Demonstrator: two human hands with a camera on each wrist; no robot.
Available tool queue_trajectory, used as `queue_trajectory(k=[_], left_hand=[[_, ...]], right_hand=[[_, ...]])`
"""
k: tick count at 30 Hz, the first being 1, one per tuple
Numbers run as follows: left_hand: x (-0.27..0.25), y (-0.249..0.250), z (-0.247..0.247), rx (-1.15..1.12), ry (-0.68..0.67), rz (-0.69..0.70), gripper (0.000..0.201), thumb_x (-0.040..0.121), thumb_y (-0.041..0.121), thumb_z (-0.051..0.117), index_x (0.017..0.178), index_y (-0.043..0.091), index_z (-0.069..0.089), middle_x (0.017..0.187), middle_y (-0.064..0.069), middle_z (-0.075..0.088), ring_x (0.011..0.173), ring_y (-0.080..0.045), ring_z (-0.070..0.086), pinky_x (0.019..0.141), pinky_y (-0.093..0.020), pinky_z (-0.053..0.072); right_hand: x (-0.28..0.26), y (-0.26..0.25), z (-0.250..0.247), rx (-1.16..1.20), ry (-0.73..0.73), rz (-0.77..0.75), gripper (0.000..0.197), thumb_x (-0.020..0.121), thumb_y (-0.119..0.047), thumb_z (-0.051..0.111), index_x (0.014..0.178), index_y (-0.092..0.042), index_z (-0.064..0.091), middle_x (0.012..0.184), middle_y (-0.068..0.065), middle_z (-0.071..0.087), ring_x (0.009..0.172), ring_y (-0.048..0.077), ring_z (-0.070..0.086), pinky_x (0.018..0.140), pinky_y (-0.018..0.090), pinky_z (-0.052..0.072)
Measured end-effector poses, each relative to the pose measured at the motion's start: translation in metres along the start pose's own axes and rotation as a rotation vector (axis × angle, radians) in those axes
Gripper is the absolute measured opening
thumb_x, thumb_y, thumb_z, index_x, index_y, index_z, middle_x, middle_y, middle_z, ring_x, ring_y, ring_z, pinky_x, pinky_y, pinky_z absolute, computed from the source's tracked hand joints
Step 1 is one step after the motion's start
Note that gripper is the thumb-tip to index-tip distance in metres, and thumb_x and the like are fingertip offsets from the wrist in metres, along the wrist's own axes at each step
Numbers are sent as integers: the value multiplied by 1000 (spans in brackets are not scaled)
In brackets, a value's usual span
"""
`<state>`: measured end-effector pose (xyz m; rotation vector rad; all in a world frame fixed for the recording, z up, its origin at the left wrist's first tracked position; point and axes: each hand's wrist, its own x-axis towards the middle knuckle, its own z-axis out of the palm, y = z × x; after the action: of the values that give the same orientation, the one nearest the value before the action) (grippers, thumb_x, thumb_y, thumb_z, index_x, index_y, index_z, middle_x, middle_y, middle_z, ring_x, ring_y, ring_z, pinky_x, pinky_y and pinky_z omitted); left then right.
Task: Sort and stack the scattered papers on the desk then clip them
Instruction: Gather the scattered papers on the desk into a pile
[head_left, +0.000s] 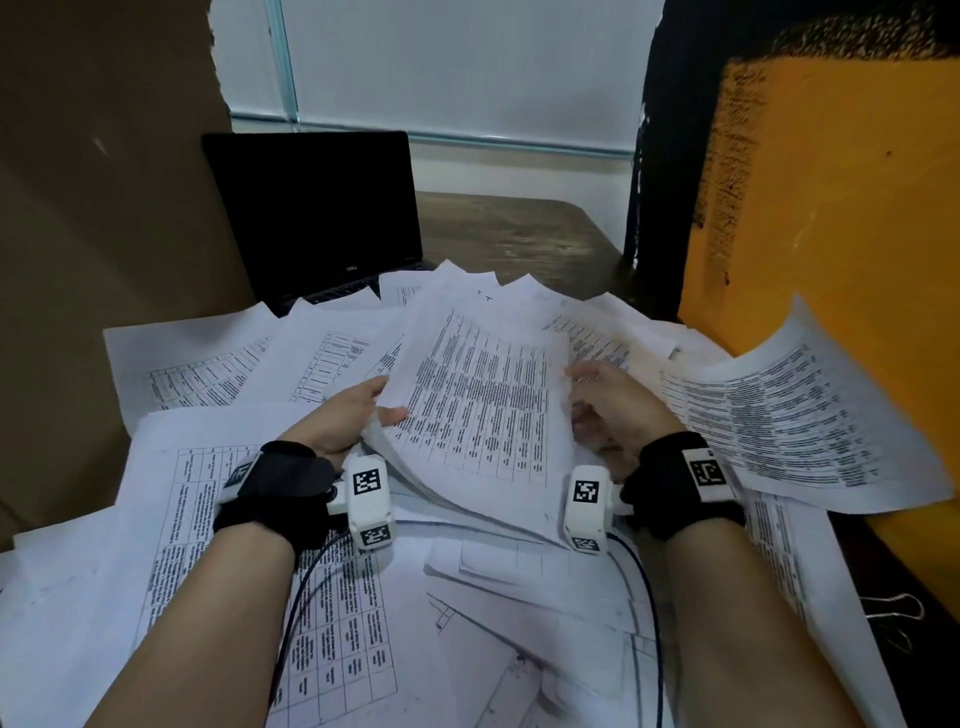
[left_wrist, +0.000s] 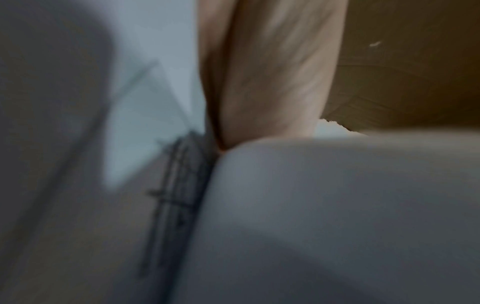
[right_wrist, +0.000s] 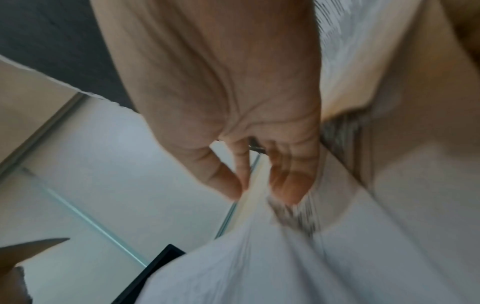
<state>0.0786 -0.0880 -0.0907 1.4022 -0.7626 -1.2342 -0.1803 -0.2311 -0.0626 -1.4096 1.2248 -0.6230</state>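
A stack of printed sheets with tables of text is lifted above the desk between both hands. My left hand grips its left edge, thumb on top and fingers underneath. My right hand grips the right edge with curled fingers. In the right wrist view my right hand pinches the stack of sheets. The left wrist view is blurred, showing my left hand against paper. Loose sheets lie scattered over the desk. Binder clips sit at the desk's right edge.
A black laptop stands open behind the papers. A cardboard panel rises at the left. An orange box stands at the right, with one sheet leaning on it. Bare dark wood desk shows at the back.
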Motion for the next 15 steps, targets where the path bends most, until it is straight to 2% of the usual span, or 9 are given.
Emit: queue_trajectory(k=[2, 4, 5, 7, 9, 10, 12, 13, 15], left_hand=[[-3, 4, -2, -71, 28, 35, 41, 95, -2, 48, 134, 10, 45, 108, -8, 72, 94, -25, 70, 80, -35, 59], [-6, 6, 0, -154, 67, 89, 32, 97, 0, 43, 128, 9, 45, 80, 2, 76, 69, -12, 73, 56, -21, 57], [-7, 6, -1, -195, 84, 115, 30, 98, 1, 42, 127, 8, 46, 79, 3, 76, 66, -11, 72, 52, -19, 55], [-5, 4, -2, -298, 110, 129, 35, 97, 1, 42, 132, 6, 45, 103, -7, 72, 83, -22, 72, 57, -26, 58], [-1, 1, -5, -377, 143, 127, 42, 95, -2, 43, 135, 11, 44, 131, -13, 58, 109, -30, 62, 72, -40, 60], [1, 0, -6, -406, 146, 134, 39, 96, -2, 43, 133, 10, 48, 134, -13, 55, 113, -29, 61, 79, -41, 59], [3, 2, -6, -431, 169, 138, 31, 99, 2, 40, 126, 7, 54, 127, -11, 61, 100, -22, 69, 79, -32, 59], [4, 3, -7, -458, 172, 125, 31, 99, 4, 39, 126, 6, 55, 124, -9, 63, 96, -20, 70, 80, -32, 59], [5, 2, -7, -459, 236, 109, 35, 98, 3, 41, 131, 2, 52, 130, -13, 60, 109, -25, 64, 95, -38, 53]], right_hand=[[6, 0, -17, -184, 179, -42, 14, 85, -22, 60, 97, -16, 62, 85, 6, 60, 81, 24, 59, 67, 28, 48], [13, 3, -32, -322, 220, -28, 46, 71, -42, 66, 107, -13, 64, 104, 9, 66, 102, 29, 63, 89, 36, 50], [13, 6, -35, -308, 208, -10, 55, 69, -42, 70, 114, -12, 62, 113, 9, 66, 107, 30, 62, 93, 40, 50], [11, 7, -35, -167, 176, 36, 42, 81, -24, 72, 118, -9, 59, 115, 10, 64, 103, 31, 62, 80, 37, 54], [8, 9, -27, -34, 146, 44, 31, 84, -11, 70, 114, -5, 60, 110, 14, 66, 92, 31, 64, 63, 31, 54], [8, 10, -21, 21, 146, 29, 25, 83, -5, 70, 107, -4, 62, 107, 16, 66, 88, 30, 64, 63, 32, 55], [6, 12, -8, 129, 114, 48, 12, 82, 5, 68, 89, -3, 63, 98, 18, 66, 77, 28, 64, 64, 32, 56], [4, 13, -4, 185, 58, 77, 13, 83, 7, 65, 89, -4, 61, 95, 17, 65, 72, 25, 63, 60, 30, 56], [4, 13, -5, 199, 1, 20, 24, 86, 7, 61, 108, -4, 60, 103, 15, 67, 72, 21, 64, 56, 24, 55]])
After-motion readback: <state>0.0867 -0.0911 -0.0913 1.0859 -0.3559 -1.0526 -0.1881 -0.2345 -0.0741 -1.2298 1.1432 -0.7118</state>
